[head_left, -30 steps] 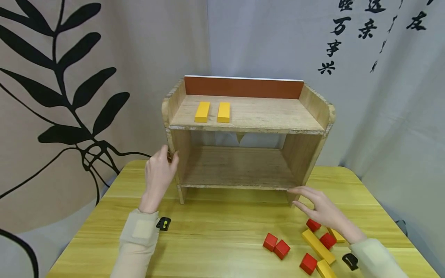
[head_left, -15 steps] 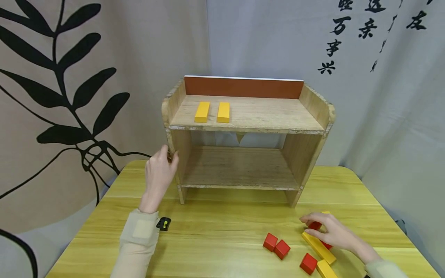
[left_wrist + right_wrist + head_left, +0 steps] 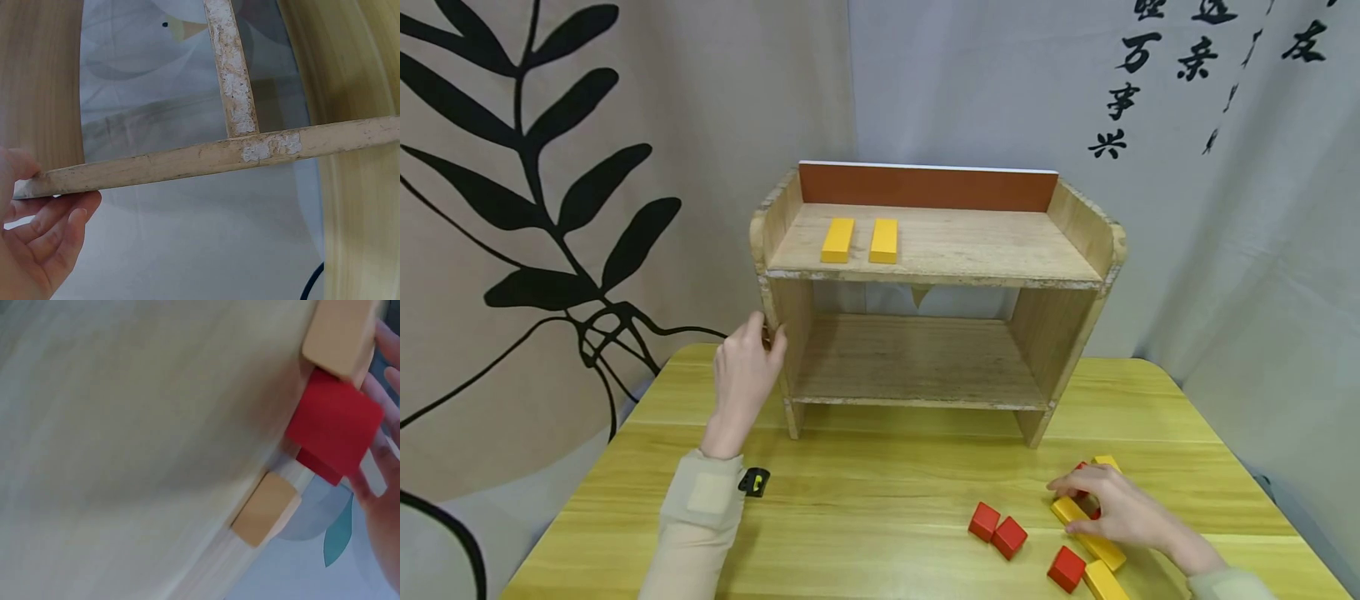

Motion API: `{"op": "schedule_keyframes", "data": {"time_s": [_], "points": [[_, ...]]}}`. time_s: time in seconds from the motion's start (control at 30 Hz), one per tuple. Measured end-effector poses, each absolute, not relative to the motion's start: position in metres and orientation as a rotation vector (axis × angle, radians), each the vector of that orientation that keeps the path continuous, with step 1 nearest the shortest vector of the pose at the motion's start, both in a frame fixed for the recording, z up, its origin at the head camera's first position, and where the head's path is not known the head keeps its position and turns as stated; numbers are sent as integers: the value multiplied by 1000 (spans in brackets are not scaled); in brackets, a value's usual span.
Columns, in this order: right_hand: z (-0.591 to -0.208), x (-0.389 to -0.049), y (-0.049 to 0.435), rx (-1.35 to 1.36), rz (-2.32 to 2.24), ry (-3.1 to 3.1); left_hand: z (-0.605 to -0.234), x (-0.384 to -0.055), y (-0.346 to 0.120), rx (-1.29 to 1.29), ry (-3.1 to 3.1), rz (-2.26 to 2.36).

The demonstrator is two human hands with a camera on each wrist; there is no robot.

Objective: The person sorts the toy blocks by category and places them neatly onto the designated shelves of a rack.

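My left hand [image 3: 747, 367] grips the front edge of the left side panel of a small wooden shelf [image 3: 940, 246]. In the left wrist view, thumb and fingers lie on opposite sides of that panel edge [image 3: 156, 162]. My right hand [image 3: 1123, 510] hovers low over a long yellow block [image 3: 1103, 550], thumb and fingers spread around its far end. Whether they touch it is unclear. A red cube [image 3: 1081, 468] is partly covered by this hand. The right wrist view shows a red cube [image 3: 337, 422] and a yellow block [image 3: 340, 337] beside the fingers.
Two yellow blocks, one left [image 3: 838, 241] and one right [image 3: 883, 241], lie on the upper shelf. Red cubes [image 3: 983, 521] [image 3: 1009, 537] [image 3: 1066, 569] and another yellow block [image 3: 1105, 581] lie on the wooden table [image 3: 865, 517]. A curtain [image 3: 970, 83] hangs behind.
My right hand has left the shelf's lower right corner and come down to the blocks, shifting from a red cube towards the long yellow block. My left hand stays in place.
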State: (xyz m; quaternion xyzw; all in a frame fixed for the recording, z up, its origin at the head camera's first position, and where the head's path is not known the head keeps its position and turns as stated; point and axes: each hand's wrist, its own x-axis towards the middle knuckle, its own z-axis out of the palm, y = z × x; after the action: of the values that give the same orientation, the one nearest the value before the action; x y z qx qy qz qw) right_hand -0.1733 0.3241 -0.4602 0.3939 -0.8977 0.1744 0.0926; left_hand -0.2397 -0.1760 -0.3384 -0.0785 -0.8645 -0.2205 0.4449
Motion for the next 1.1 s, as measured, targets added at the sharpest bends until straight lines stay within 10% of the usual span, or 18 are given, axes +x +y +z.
{"op": "schedule_keyframes", "data": {"time_s": [1.1], "points": [[-455,-188,318,1412,613,-2676,-339,-241,-177,-187,-2135,-534]]}}
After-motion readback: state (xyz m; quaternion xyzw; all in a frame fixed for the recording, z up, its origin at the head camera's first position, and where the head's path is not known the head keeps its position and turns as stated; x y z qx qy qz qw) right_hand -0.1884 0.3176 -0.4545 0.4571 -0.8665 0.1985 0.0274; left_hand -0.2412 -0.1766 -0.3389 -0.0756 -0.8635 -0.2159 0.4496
